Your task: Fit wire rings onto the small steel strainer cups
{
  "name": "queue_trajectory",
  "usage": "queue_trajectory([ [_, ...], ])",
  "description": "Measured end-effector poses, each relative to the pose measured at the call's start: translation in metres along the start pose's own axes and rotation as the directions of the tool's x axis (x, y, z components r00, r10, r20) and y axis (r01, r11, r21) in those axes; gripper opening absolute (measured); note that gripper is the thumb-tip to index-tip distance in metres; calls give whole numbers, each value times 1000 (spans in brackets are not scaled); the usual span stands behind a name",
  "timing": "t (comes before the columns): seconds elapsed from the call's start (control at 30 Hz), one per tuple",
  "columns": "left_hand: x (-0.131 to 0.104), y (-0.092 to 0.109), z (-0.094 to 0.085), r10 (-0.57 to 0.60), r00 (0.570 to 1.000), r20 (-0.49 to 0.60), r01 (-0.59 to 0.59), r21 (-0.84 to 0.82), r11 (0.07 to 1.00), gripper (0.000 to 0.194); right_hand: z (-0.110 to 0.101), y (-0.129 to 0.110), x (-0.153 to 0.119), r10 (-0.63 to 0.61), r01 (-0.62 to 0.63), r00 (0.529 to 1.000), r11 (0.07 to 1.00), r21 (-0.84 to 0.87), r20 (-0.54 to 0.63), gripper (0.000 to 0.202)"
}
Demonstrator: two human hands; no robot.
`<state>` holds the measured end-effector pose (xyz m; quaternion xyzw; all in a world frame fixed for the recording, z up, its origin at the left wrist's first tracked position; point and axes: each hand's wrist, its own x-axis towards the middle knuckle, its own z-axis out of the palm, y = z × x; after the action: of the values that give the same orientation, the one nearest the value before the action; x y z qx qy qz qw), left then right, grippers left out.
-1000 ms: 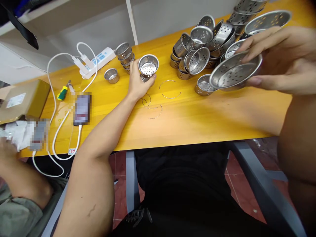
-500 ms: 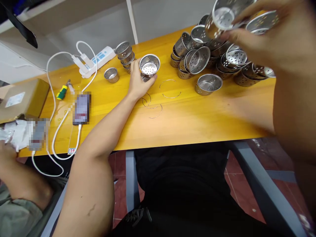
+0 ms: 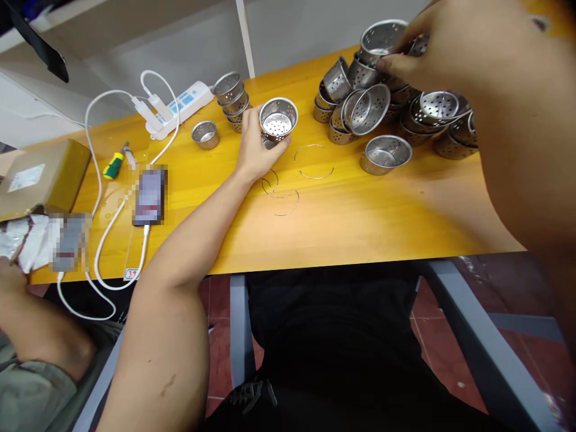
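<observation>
My left hand is closed round a perforated metal cup, its open mouth facing up; another cup's edge shows just beneath it. At the upper right, my right hand pinches the rim of a second perforated cup, which sits at the top of the heap. Below and around it lie several more perforated cups, some nested, some tipped on their sides. A single cup stands upright in front of the heap. Several thin curved wires lie on the table near my left hand.
Left of my left hand stand a stack of cups and a lone cup. Farther left are a white power strip, cables, a phone, a screwdriver and a cardboard box. Another person's arm is at the left edge.
My right hand has lowered its cup leftward onto the heap. My left hand still holds its cup in about the same place; the whole view has shifted slightly.
</observation>
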<state>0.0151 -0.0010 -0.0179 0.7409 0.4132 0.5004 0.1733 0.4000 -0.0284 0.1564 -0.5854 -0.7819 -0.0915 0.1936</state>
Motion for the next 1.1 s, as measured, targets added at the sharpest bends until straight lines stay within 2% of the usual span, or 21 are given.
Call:
queue_trajectory([
  [0.07,0,1,1,0,1000,-7,0,-1,1000,87,-6,-7,-3,46,-46,998,999,6,46,76],
  [0.13,0,2,1,4,1000,-13,-4,12,1000,85,-13,-14,-10,32,-35,998,997,72,46,59],
  [0.17,0,3,1,8,1000,-13,-8,24,1000,84,-16,-16,-15,7,-6,1000,991,132,0,56],
  [0.27,-1,6,1,20,1000,0,-20,50,999,82,-17,-20,-24,-108,142,983,959,244,-149,50],
  [0.4,-2,17,1,43,999,19,-44,38,998,90,-13,-23,-28,-304,399,891,879,262,-338,37],
  [0.5,-4,31,3,61,996,60,-62,20,998,103,-7,-38,-31,-420,510,851,805,304,-316,50],
  [0.6,-7,40,6,113,984,139,-115,11,993,116,4,-63,-38,-557,587,804,686,431,-209,94],
  [0.63,-8,41,7,145,976,162,-148,5,989,118,9,-72,-40,-563,554,816,694,459,-134,98],
  [0.7,-9,41,10,202,962,186,-206,2,979,121,18,-88,-45,-554,500,832,731,465,-24,91],
  [0.83,-8,35,15,219,963,160,-225,20,974,117,20,-102,-40,-522,469,852,801,373,48,79],
  [0.93,-7,30,16,255,956,146,-256,-8,967,117,3,-90,-22,-436,417,900,867,271,11,88],
  [1.0,-6,26,13,262,951,165,-265,-2,964,112,-15,-74,-8,-290,288,957,935,208,-22,98],
  [1.07,-6,23,8,232,952,200,-244,40,969,104,-33,-56,0,-168,170,985,961,219,-25,72],
  [1.1,-6,23,6,211,954,215,-230,66,971,100,-41,-49,2,-115,105,993,961,257,23,69],
])
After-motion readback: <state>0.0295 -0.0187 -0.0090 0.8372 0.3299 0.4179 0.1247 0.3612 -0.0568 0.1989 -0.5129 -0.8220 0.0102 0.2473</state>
